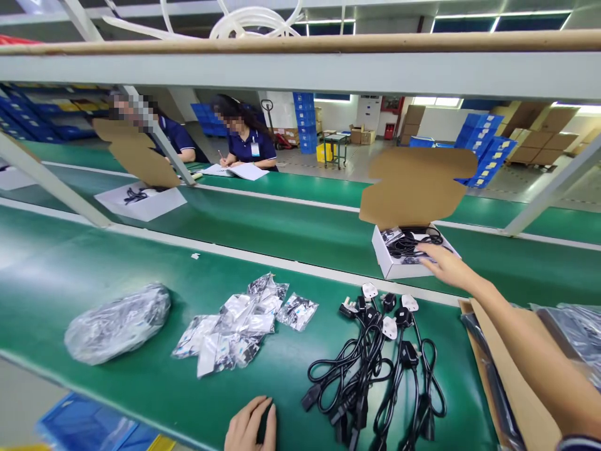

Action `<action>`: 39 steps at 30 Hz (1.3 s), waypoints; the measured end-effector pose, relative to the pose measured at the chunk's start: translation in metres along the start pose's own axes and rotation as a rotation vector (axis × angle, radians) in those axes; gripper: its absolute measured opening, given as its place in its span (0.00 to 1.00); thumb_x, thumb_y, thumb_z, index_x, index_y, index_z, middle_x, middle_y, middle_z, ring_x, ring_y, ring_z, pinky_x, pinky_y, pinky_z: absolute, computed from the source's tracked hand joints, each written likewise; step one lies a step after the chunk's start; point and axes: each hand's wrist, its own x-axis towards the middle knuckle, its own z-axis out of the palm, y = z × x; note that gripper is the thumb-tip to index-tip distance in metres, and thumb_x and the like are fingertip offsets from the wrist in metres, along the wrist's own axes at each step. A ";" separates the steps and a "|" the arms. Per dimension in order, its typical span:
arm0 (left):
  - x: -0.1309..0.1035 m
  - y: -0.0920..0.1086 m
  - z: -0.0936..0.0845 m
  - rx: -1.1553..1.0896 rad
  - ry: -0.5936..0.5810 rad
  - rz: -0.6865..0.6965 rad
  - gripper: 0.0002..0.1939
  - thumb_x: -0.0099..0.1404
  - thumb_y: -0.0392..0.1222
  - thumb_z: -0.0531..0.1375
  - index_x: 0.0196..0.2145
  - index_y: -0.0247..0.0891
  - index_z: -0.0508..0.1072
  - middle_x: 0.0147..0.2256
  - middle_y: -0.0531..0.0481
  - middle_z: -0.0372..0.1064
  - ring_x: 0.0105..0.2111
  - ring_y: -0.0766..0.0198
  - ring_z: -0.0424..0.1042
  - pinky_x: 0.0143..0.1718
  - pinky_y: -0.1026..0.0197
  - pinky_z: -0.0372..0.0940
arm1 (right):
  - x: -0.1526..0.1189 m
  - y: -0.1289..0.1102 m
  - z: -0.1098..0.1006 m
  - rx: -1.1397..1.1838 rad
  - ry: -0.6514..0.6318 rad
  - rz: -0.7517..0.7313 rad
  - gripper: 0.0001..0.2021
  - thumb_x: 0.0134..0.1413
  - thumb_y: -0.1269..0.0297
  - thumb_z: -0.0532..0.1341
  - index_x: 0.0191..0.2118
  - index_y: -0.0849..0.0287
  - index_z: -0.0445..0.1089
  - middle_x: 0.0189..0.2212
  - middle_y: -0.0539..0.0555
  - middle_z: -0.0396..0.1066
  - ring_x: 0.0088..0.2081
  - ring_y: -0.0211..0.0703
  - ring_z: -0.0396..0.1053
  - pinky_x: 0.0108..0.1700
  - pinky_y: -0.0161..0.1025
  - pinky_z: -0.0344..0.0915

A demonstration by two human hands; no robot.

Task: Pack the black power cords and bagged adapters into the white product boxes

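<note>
My right hand (441, 263) reaches over the front rim of an open white box (399, 270), its fingers stretched out at the black cables (410, 243) inside. Whether the fingertips touch the cables I cannot tell. My left hand (251, 427) rests at the near edge of the green table, thumb and fingers apart and holding nothing. Several black power cords (366, 363) with plugs lie bundled between my hands. Small clear bags of parts (244, 319) are piled farther left.
A wrapped plastic bundle (119, 322) lies at the left. An open cardboard carton (509, 382) stands under my right arm. Beyond the white divider, another white box (141, 203) sits on the belt. Slanted posts (56, 181) rise from the bench, and two people sit opposite.
</note>
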 end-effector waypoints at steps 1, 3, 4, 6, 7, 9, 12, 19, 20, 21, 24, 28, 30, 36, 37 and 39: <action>0.001 0.004 0.000 -0.006 0.026 -0.010 0.08 0.66 0.43 0.59 0.40 0.38 0.74 0.41 0.44 0.73 0.40 0.56 0.72 0.43 0.54 0.67 | -0.025 -0.010 0.000 0.048 -0.057 0.016 0.28 0.65 0.49 0.45 0.60 0.62 0.64 0.59 0.61 0.64 0.59 0.53 0.62 0.62 0.49 0.59; 0.004 0.012 -0.003 -0.019 0.071 -0.039 0.07 0.67 0.42 0.58 0.38 0.38 0.74 0.40 0.44 0.72 0.40 0.56 0.71 0.43 0.54 0.66 | -0.073 -0.033 0.005 0.112 -0.212 0.093 0.26 0.64 0.47 0.46 0.57 0.58 0.67 0.55 0.59 0.68 0.54 0.54 0.68 0.56 0.49 0.64; 0.005 0.016 -0.005 -0.026 0.084 -0.058 0.07 0.67 0.42 0.57 0.38 0.38 0.73 0.39 0.44 0.72 0.39 0.57 0.70 0.43 0.54 0.65 | -0.094 -0.046 0.011 0.127 -0.302 0.149 0.25 0.64 0.47 0.46 0.53 0.57 0.69 0.51 0.58 0.71 0.50 0.55 0.70 0.52 0.50 0.67; 0.008 0.022 -0.008 -0.040 0.061 -0.100 0.06 0.67 0.41 0.57 0.37 0.38 0.73 0.39 0.45 0.72 0.40 0.57 0.70 0.44 0.53 0.65 | -0.131 -0.074 0.027 0.116 -0.472 0.278 0.25 0.64 0.45 0.45 0.41 0.56 0.73 0.40 0.59 0.76 0.41 0.57 0.74 0.42 0.50 0.68; 0.009 0.025 -0.010 -0.047 0.034 -0.124 0.06 0.67 0.40 0.57 0.37 0.38 0.73 0.39 0.44 0.72 0.40 0.56 0.70 0.44 0.53 0.65 | -0.145 -0.088 0.036 0.089 -0.535 0.343 0.26 0.64 0.44 0.45 0.36 0.57 0.72 0.35 0.60 0.76 0.37 0.58 0.74 0.38 0.49 0.67; 0.011 0.027 -0.013 -0.061 -0.014 -0.173 0.07 0.67 0.41 0.57 0.37 0.38 0.74 0.40 0.43 0.72 0.41 0.55 0.69 0.45 0.51 0.65 | -0.168 -0.113 0.056 0.012 -0.597 0.456 0.25 0.63 0.43 0.48 0.32 0.58 0.70 0.30 0.62 0.74 0.34 0.61 0.74 0.34 0.49 0.65; 0.012 0.029 -0.015 -0.099 -0.050 -0.232 0.09 0.67 0.43 0.56 0.36 0.38 0.75 0.40 0.43 0.73 0.41 0.54 0.69 0.45 0.49 0.65 | -0.188 -0.134 0.079 -0.046 -0.596 0.563 0.18 0.62 0.50 0.52 0.36 0.60 0.68 0.32 0.64 0.74 0.36 0.63 0.74 0.34 0.48 0.64; 0.041 0.075 -0.028 -0.494 -0.135 -0.324 0.10 0.69 0.44 0.54 0.36 0.38 0.74 0.40 0.45 0.72 0.43 0.58 0.71 0.46 0.56 0.66 | -0.210 -0.112 0.062 0.495 -0.244 0.660 0.13 0.58 0.54 0.49 0.31 0.56 0.62 0.31 0.54 0.74 0.33 0.47 0.73 0.35 0.39 0.64; 0.048 0.088 -0.030 -0.554 -0.163 -0.297 0.10 0.69 0.43 0.54 0.36 0.38 0.74 0.40 0.45 0.72 0.43 0.58 0.71 0.46 0.56 0.66 | -0.212 -0.113 0.056 0.510 -0.177 0.682 0.15 0.59 0.50 0.48 0.32 0.56 0.62 0.31 0.54 0.74 0.33 0.46 0.73 0.35 0.39 0.64; 0.054 0.101 -0.032 -0.614 -0.190 -0.258 0.10 0.69 0.42 0.54 0.36 0.38 0.74 0.40 0.45 0.72 0.43 0.58 0.71 0.46 0.57 0.66 | -0.214 -0.118 0.051 0.467 -0.149 0.708 0.18 0.60 0.47 0.48 0.33 0.55 0.63 0.31 0.54 0.74 0.32 0.47 0.73 0.34 0.40 0.63; 0.072 0.140 -0.035 -0.773 -0.274 -0.101 0.09 0.68 0.39 0.54 0.36 0.38 0.74 0.39 0.44 0.72 0.42 0.58 0.72 0.46 0.57 0.66 | -0.217 -0.143 0.048 0.182 -0.291 0.734 0.22 0.60 0.41 0.51 0.31 0.55 0.65 0.27 0.55 0.73 0.31 0.51 0.72 0.31 0.41 0.60; 0.082 0.175 -0.034 -0.891 -0.395 0.062 0.09 0.68 0.36 0.54 0.35 0.37 0.74 0.37 0.44 0.72 0.40 0.59 0.71 0.43 0.56 0.66 | -0.226 -0.169 0.070 0.119 -0.494 0.711 0.21 0.66 0.50 0.46 0.31 0.56 0.66 0.30 0.58 0.74 0.36 0.55 0.74 0.32 0.41 0.59; 0.083 0.184 -0.033 -0.916 -0.450 0.094 0.09 0.68 0.36 0.53 0.35 0.37 0.73 0.36 0.44 0.72 0.39 0.59 0.71 0.43 0.56 0.66 | -0.233 -0.172 0.083 0.134 -0.435 0.723 0.18 0.67 0.55 0.45 0.34 0.56 0.66 0.34 0.57 0.74 0.37 0.52 0.74 0.34 0.41 0.60; 0.085 0.193 -0.031 -0.952 -0.566 0.086 0.09 0.69 0.37 0.53 0.33 0.37 0.72 0.35 0.45 0.71 0.38 0.60 0.70 0.42 0.57 0.64 | -0.249 -0.164 0.106 0.059 -0.153 0.829 0.10 0.63 0.60 0.48 0.37 0.57 0.63 0.38 0.59 0.70 0.40 0.52 0.71 0.37 0.42 0.63; 0.086 0.195 -0.030 -0.968 -0.590 0.070 0.10 0.69 0.38 0.53 0.33 0.37 0.72 0.35 0.45 0.71 0.38 0.60 0.70 0.42 0.58 0.63 | -0.250 -0.161 0.106 0.131 -0.143 0.860 0.09 0.61 0.60 0.49 0.35 0.56 0.62 0.35 0.58 0.70 0.38 0.52 0.71 0.37 0.43 0.63; 0.089 0.202 -0.028 -1.017 -0.653 0.026 0.11 0.69 0.40 0.54 0.32 0.37 0.73 0.35 0.45 0.71 0.38 0.60 0.70 0.43 0.58 0.63 | -0.252 -0.155 0.100 0.402 -0.031 0.927 0.09 0.59 0.57 0.51 0.33 0.56 0.60 0.30 0.56 0.71 0.34 0.50 0.71 0.35 0.43 0.63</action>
